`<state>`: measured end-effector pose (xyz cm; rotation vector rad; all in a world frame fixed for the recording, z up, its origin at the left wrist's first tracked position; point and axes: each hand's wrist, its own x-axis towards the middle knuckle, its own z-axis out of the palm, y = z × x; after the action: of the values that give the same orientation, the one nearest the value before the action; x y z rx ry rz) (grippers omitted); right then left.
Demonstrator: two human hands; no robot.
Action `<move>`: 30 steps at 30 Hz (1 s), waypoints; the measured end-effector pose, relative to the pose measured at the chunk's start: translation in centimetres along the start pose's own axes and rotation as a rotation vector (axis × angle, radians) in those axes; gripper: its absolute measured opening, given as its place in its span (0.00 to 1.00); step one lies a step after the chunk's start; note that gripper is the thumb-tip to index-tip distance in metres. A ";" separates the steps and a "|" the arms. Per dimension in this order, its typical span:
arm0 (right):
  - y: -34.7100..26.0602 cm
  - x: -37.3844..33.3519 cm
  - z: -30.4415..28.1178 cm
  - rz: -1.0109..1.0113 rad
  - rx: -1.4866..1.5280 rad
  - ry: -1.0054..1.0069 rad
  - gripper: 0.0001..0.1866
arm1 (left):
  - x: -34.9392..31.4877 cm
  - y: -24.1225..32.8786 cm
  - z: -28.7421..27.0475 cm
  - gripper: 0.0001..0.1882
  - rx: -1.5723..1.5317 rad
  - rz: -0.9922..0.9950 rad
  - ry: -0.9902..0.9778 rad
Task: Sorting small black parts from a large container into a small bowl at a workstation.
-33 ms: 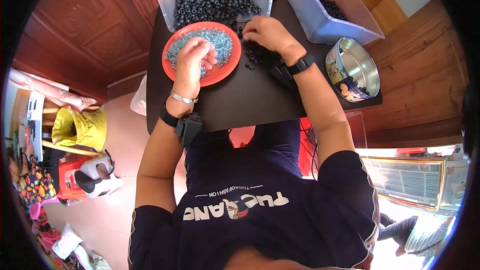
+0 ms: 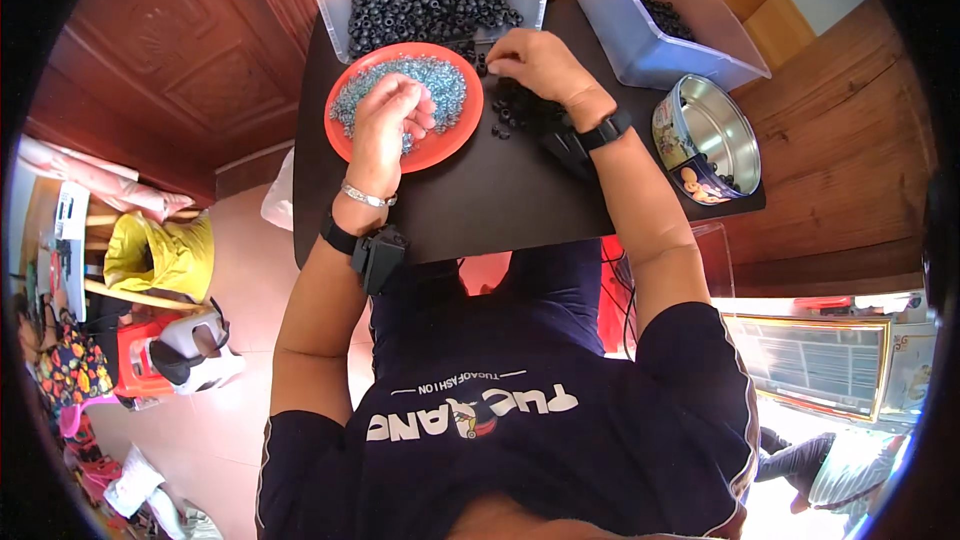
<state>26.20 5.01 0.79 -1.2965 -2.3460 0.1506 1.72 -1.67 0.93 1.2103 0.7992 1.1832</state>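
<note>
Above a round red plate [image 2: 437,153], my left hand [image 2: 393,118] is closed, its fingers curled in; anything inside them is hidden. Small clear-blue beads [image 2: 446,85] cover the plate's middle. To the plate's right, my right hand [image 2: 545,65] is closed, with thumb and fingertips together at the edge of some dark beads. Whatever it may pinch is too small to make out. Loose black beads [image 2: 507,112] lie on the tabletop below this hand. Behind the plate, a heap of larger black beads [image 2: 425,5] fills part of a clear plastic bin [image 2: 333,10].
A second clear bin [image 2: 635,55] with black beads [image 2: 667,18] stands at the back right. Nearer on the right is a round metal tin [image 2: 676,150] with a few dark beads inside. The dark table [image 2: 470,205] ends just before my lap. A wooden panel [image 2: 840,160] borders the right.
</note>
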 end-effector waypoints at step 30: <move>-0.3 0.2 1.1 -0.160 -0.225 0.073 0.10 | 0.0 -0.2 0.1 0.10 0.000 -0.034 -0.021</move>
<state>25.44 5.16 0.00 -1.1840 -2.4452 -0.2137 1.83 -1.73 0.78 1.2027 0.8008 1.1414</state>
